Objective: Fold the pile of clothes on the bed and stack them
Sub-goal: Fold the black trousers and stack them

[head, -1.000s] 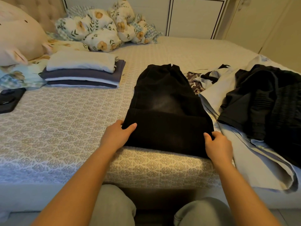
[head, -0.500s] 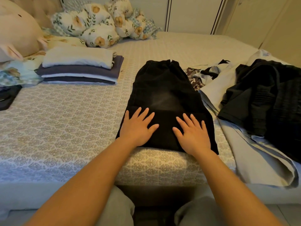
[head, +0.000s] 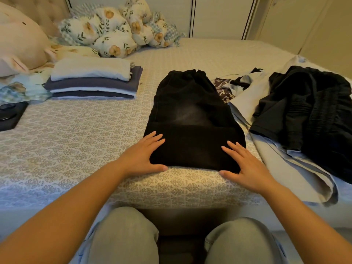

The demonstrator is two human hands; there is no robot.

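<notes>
Bedspread (head: pixel 76 134) bears partly folded black trousers (head: pixel 192 119).

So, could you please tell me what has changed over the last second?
Both hands let go of the folded black trousers' near corners, pressed flat on top, then slid outward: left hand, right hand now rest open at the edges. Folded stack, unfolded pile unchanged.

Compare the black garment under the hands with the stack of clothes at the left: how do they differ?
The black garment is a single dark piece, only partly folded; the stack of clothes holds several finished folds in white, grey and purple. The garment lies at the bed's near edge, the stack farther back by the pillows. Both rest flat on the patterned bedspread.
</notes>
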